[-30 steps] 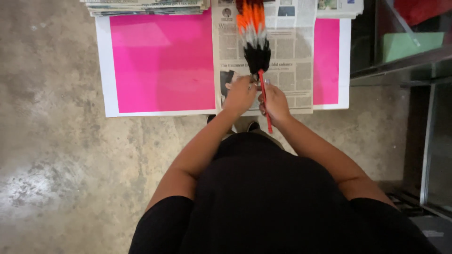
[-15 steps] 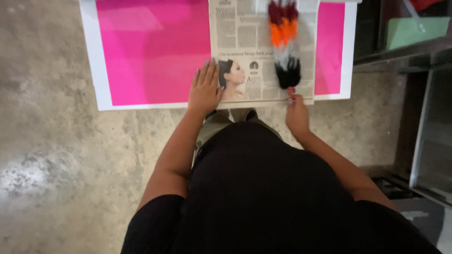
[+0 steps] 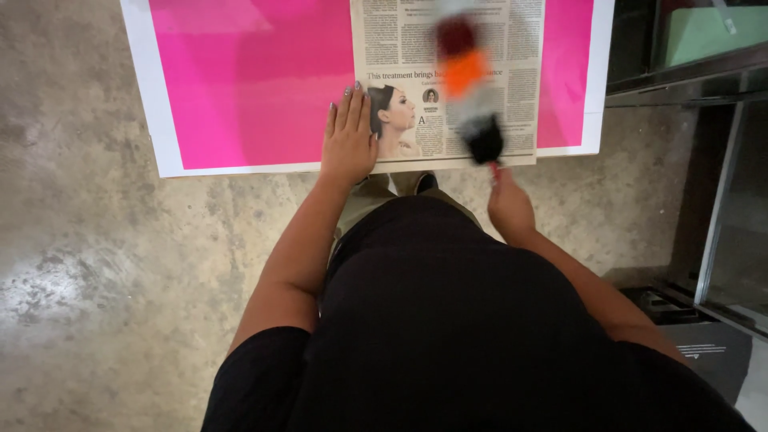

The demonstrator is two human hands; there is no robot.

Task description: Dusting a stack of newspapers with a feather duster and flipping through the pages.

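A feather duster [image 3: 468, 88] lies blurred over the right half of a newspaper page [image 3: 416, 120], its black end nearest the person and orange and dark red bands farther up. The right hand [image 3: 510, 210] is closed around the duster's red handle just below the newspaper's lower edge. The left hand [image 3: 349, 140] lies flat, fingers spread a little, on the lower left corner of the newspaper, partly over the pink sheet [image 3: 248, 80] beneath it. The newspaper rests on this pink sheet with a white border, which shows on both sides of the newspaper and lies on the concrete floor [image 3: 104, 280]. To the right of the newspaper, past the sheet's edge, stands a dark metal shelf frame [image 3: 712, 200].
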